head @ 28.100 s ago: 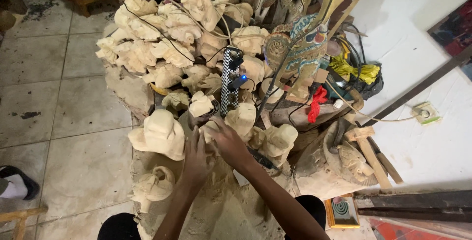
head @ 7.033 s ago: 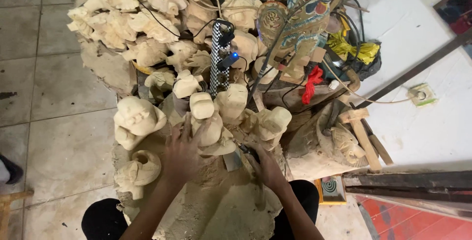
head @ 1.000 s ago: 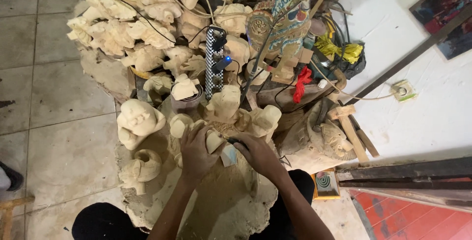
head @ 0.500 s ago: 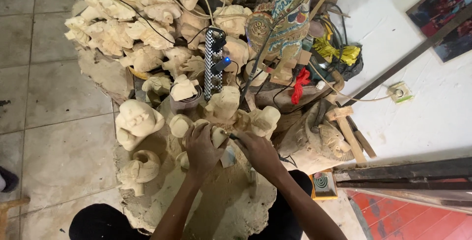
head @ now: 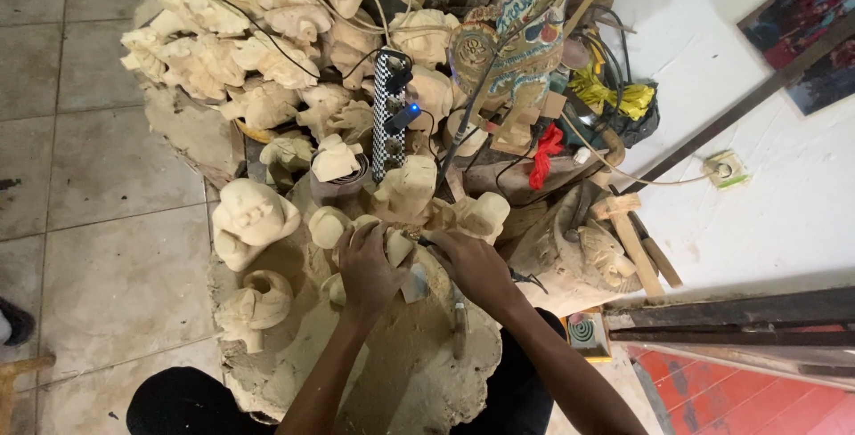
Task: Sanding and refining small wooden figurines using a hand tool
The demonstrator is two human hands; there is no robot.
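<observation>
Gripping a small pale wood carving (head: pixel 385 241), your left hand (head: pixel 367 268) wraps it from the near side, fingers curled shut. Just right, your right hand (head: pixel 475 264) seems to pinch a thin tool toward it; the tip is unclear.

Left hand (head: pixel 367 266) covers most of the small pale carving (head: pixel 397 243) it grips; shape underneath can't be told. Right hand (head: pixel 475 266) hides the tool it holds, only a thin dark tip shows beside the carving. Both forearms run off the bottom edge below the carving. Wood pile (head: pixel 258 34) above the carving is cut by the top edge. Painting (head: pixel 802 25), far right of the carving, is cropped by the right edge. A shoe (head: pixel 11 321), far left, is half out of frame. Power strip (head: pixel 390 114) sockets too small to read.
</observation>
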